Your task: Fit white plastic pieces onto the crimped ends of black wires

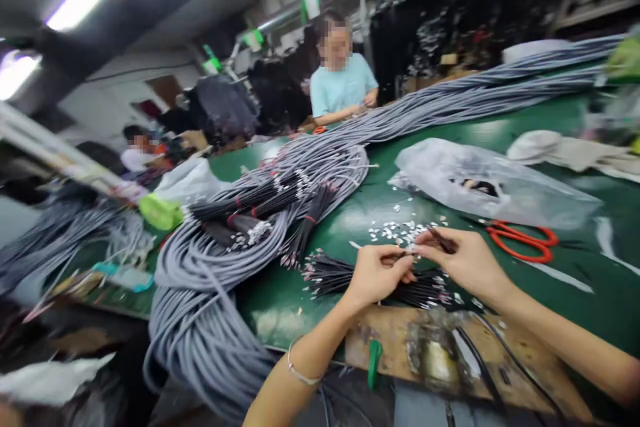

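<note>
My left hand (377,273) is closed in a pinch above a bundle of short black wires (327,273). What its fingertips hold is too small to make out. Facing it, my right hand (465,260) pinches a short dark wire (443,240), its fingertips almost meeting those of the left. Just beyond the fingers, small white connectors (393,230) lie scattered over the green tabletop (380,197). Both hands partly hide the wire bundle, whose ends show pinkish and bare.
Red-handled scissors (525,241) and a clear plastic bag (450,173) lie right. Coiled grey cables (210,307) fill the left side, with tied black wire bundles (305,223) nearby. A stained wooden board (390,340) borders the front edge. Across the table sits another person (343,87).
</note>
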The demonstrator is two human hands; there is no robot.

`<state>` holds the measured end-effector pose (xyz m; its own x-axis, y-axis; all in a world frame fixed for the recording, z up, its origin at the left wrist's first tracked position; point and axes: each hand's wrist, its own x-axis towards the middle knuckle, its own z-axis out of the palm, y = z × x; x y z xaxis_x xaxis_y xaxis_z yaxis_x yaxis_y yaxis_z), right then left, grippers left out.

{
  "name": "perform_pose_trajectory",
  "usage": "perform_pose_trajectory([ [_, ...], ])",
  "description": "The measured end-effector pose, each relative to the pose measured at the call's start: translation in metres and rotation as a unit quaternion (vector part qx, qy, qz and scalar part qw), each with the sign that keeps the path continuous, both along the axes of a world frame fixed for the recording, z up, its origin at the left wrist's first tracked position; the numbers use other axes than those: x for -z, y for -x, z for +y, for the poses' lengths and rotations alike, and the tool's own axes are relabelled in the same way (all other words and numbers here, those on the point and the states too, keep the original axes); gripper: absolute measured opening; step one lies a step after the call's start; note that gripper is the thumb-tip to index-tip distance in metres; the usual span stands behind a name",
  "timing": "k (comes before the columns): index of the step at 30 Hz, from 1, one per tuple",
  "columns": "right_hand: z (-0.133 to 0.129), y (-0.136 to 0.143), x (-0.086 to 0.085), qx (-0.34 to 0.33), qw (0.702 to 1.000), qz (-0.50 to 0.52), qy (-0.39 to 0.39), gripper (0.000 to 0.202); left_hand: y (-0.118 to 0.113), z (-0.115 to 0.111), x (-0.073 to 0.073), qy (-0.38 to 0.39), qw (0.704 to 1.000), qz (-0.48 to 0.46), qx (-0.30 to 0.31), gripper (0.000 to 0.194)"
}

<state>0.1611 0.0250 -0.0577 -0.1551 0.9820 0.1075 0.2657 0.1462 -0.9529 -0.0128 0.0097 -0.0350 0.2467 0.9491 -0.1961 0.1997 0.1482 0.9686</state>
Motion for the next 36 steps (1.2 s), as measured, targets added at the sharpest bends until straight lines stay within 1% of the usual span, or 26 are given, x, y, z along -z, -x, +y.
perform_pose_trajectory([
  [1, 0.005, 0.005, -0.002, -0.024, 1.0, 0.011, 0.011, 0.02, 0.002, 0.001, -0.002, 0.001, 1.0, -0.009, -0.002, 0.031],
  [4, 0.013, 0.018, -0.014, -0.012, 0.999, 0.03, 0.011, 0.017, 0.003, 0.003, -0.011, -0.002, 1.0, -0.014, -0.01, 0.029],
  [6, 0.01, 0.021, -0.022, -0.006, 0.999, 0.038, 0.006, 0.02, 0.002, 0.002, -0.017, -0.006, 1.0, -0.009, -0.021, 0.029],
  [8, 0.005, 0.022, -0.026, 0.004, 0.999, 0.043, 0.002, 0.023, 0.0, 0.0, -0.02, -0.007, 0.999, -0.006, -0.04, 0.029],
  [12, -0.004, 0.022, -0.026, 0.018, 0.999, 0.042, 0.002, 0.027, -0.004, -0.002, -0.02, 0.0, 0.996, -0.009, -0.092, 0.023],
  [16, -0.008, 0.023, -0.029, 0.026, 1.0, 0.015, 0.002, 0.026, -0.006, -0.002, -0.019, 0.006, 0.991, -0.012, -0.135, 0.02],
  [18, -0.009, 0.022, -0.031, 0.027, 1.0, 0.01, -0.006, 0.025, -0.006, -0.002, -0.021, 0.006, 0.991, -0.01, -0.131, 0.019],
  [23, -0.009, 0.019, -0.033, 0.004, 0.998, 0.061, -0.014, 0.028, -0.005, -0.002, -0.024, -0.016, 0.998, 0.022, -0.054, 0.022],
  [26, -0.009, 0.017, -0.03, 0.009, 0.996, 0.082, -0.018, 0.025, -0.003, -0.002, -0.024, -0.032, 0.999, 0.029, -0.031, 0.027],
  [30, -0.011, 0.018, -0.027, 0.034, 0.996, 0.073, -0.042, 0.023, -0.003, -0.001, -0.024, -0.023, 0.999, 0.023, -0.031, 0.031],
  [34, -0.014, 0.021, -0.024, 0.024, 0.996, 0.01, -0.087, 0.037, -0.006, -0.003, -0.024, -0.014, 0.999, 0.024, -0.043, 0.032],
  [36, -0.014, 0.023, -0.024, 0.013, 0.995, -0.015, -0.099, 0.039, -0.008, -0.004, -0.024, -0.005, 0.998, 0.019, -0.058, 0.03],
])
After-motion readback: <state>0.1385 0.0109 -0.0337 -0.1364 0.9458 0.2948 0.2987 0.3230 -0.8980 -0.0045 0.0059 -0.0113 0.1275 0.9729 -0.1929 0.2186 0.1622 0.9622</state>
